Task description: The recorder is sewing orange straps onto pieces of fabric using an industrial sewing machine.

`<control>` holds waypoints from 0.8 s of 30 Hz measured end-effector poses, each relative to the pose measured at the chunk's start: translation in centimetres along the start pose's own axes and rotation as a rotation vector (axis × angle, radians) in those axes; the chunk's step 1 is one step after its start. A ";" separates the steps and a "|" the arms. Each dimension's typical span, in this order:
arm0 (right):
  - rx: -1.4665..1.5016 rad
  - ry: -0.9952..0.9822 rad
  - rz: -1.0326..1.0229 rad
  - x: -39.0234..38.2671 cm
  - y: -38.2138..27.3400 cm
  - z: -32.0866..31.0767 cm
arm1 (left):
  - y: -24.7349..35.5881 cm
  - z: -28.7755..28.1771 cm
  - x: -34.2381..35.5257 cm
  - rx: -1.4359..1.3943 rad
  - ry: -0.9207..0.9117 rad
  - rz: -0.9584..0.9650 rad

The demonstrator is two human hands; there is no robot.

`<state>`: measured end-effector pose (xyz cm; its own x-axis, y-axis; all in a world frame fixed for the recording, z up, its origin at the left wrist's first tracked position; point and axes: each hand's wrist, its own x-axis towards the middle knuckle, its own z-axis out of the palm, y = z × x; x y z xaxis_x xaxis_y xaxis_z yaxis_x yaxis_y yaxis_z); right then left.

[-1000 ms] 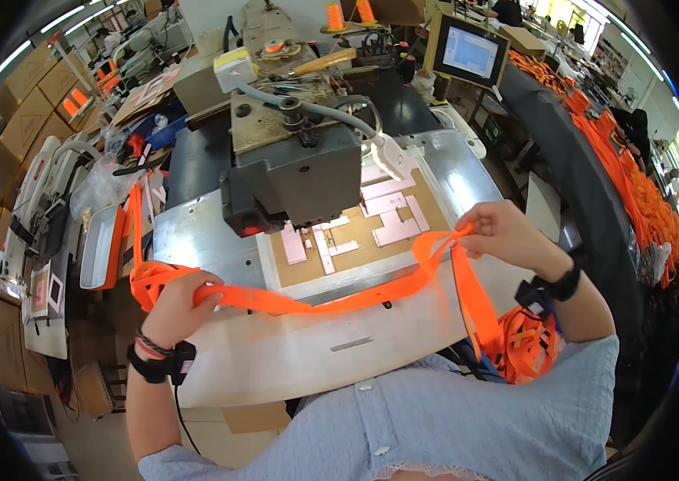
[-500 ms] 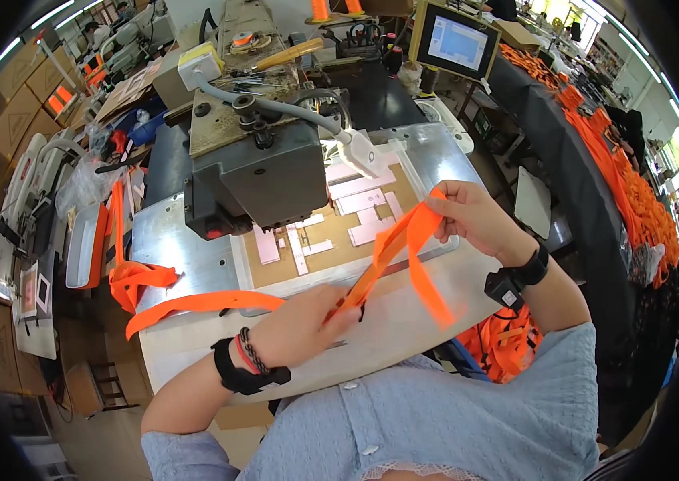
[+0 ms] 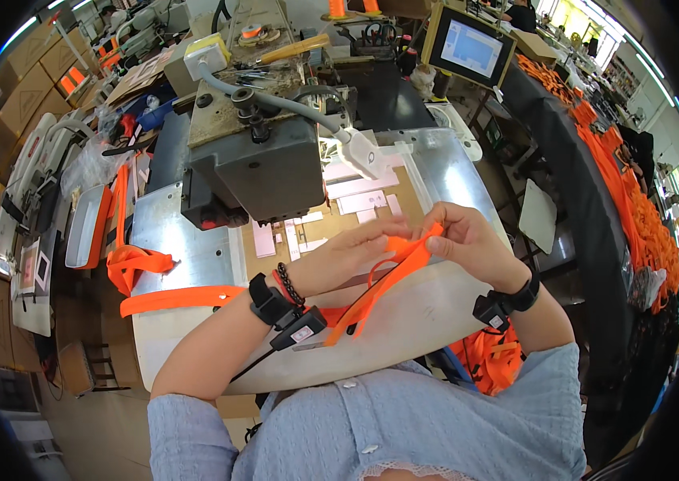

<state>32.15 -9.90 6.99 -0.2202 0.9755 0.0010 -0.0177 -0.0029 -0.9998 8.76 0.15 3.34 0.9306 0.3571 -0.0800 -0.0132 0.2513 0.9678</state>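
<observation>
A long orange fabric strap [image 3: 392, 290] crosses in front of me above the machine table, folded into several layers with its lower ends hanging free. My right hand [image 3: 468, 242] is closed, pinching the strap's upper fold between thumb and fingers. Beside it, my left hand [image 3: 347, 252] has its fingertips on the same fold, the fingers fairly straight and pressed together; its thumb is mostly hidden. Under my left forearm the strap reappears on the left as a flat length, near a crumpled orange bundle [image 3: 137, 268] at the table's left edge.
A dark sewing machine head [image 3: 255, 176] overhangs a brown template board [image 3: 263, 264] with pale pink pieces. A lamp [image 3: 359, 152] shines beside it. A screen [image 3: 468, 48] stands behind. Orange straps [image 3: 490, 357] fill a container at my right; more cover a black-draped table [image 3: 564, 184].
My left hand has moved right and up along the strap to meet my right hand. The right hand has come slightly lower, and the strap is bunched between them.
</observation>
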 end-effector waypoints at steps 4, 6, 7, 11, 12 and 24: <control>0.022 0.009 -0.028 -0.4 0.1 0.1 | -0.1 -0.3 -0.5 -0.113 -0.093 -0.106; 0.031 0.028 -0.027 -0.7 0.2 0.1 | -0.6 -1.3 -0.5 0.161 -0.086 -0.103; 0.034 0.040 -0.023 -0.9 0.4 0.0 | -0.6 -1.6 -0.6 0.298 -0.084 -0.102; 0.083 0.111 0.018 -1.5 1.6 -0.8 | -0.2 -1.9 -1.8 0.405 0.135 -0.172; 0.091 0.155 0.076 -1.5 1.9 -1.0 | -0.3 -1.9 -2.1 0.438 0.168 -0.119; -0.981 0.265 -0.289 2.1 3.0 1.2 | -2.3 -2.5 -2.2 0.156 0.424 -0.206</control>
<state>30.45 -8.16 4.03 -0.1112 0.9281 0.3554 0.7871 0.3006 -0.5387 5.84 1.01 0.70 0.6771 0.6569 -0.3317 0.2400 0.2290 0.9434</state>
